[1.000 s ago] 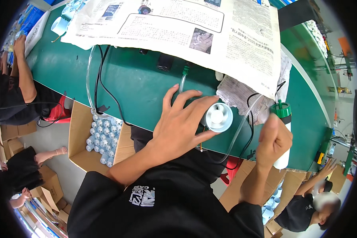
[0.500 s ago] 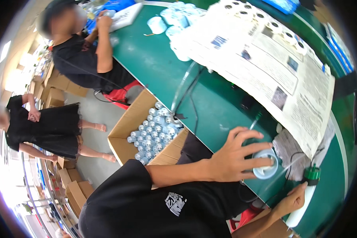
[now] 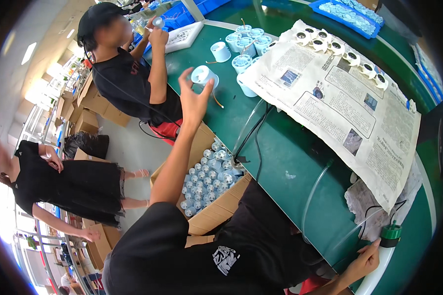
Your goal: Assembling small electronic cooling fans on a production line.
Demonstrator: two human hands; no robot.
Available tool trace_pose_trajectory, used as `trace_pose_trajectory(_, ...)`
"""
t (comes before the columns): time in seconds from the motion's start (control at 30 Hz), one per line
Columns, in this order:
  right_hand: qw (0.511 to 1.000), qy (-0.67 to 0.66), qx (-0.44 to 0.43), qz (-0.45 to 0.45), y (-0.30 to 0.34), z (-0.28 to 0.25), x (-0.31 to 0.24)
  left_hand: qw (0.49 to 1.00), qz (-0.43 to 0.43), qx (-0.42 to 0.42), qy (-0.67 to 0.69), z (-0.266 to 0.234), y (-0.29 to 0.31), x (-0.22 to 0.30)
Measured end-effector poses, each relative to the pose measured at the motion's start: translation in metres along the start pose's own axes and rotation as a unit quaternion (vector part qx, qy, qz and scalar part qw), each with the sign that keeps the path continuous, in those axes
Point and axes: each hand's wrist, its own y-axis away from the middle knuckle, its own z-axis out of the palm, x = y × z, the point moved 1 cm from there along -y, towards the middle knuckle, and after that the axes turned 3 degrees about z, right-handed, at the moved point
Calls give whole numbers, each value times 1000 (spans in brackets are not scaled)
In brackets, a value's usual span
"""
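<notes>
My left hand [image 3: 193,101] reaches far out over the green table, its thumb and forefinger spread on either side of a light-blue cylindrical housing [image 3: 203,75]. A thin brown wire hangs from that housing, which shows white parts inside. The thumb overlaps its near edge, while a small gap shows at the forefinger. At the lower right, my right hand [image 3: 365,259] has its fingers curled against a long white tube [image 3: 379,265] with a green cap [image 3: 392,231] and black band. Several similar blue housings [image 3: 245,45] stand just beyond my left hand.
A newspaper sheet [image 3: 330,93] bearing a row of white fan-like wheels [image 3: 352,59] covers the table's middle. Clear hose [image 3: 312,196] and black cables [image 3: 256,132] cross the table. A cardboard box [image 3: 216,219] of blue parts stands below its edge. A co-worker [image 3: 128,73] sits at the far left.
My left hand has swung from the near right to the far left with the blue housing, and its fingers have spread. My right hand remains by the white tube. The view has shifted.
</notes>
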Motion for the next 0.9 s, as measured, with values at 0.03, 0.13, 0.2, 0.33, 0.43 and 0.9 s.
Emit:
trace_pose_trajectory(0.03, 1000, -12, -22, -7, -2, 4, 1, 994, 55, -40, -85, -2, -15, -32)
trace_pose_trajectory(0.13, 999, -17, -28, -28, 1, 3, -5, 978, 9, -93, -186, 12, -40, -74)
trace_pose_trajectory(0.2, 999, -15, -33, -37, -1, 3, -4, 956, 7, -121, -266, 17, -50, -78)
trace_pose_trajectory(0.33, 997, -27, -57, -36, -2, 6, 3, 948, 48, -98, -298, 22, -58, -86)
trace_pose_trajectory(0.43, 996, -20, -76, -35, -1, 5, -1, 955, 38, -98, -276, 24, -50, -80)
trace_pose_trajectory(0.9, 995, -23, -95, -35, -10, 9, -45, 955, 68, -134, -255, 6, -54, -112)
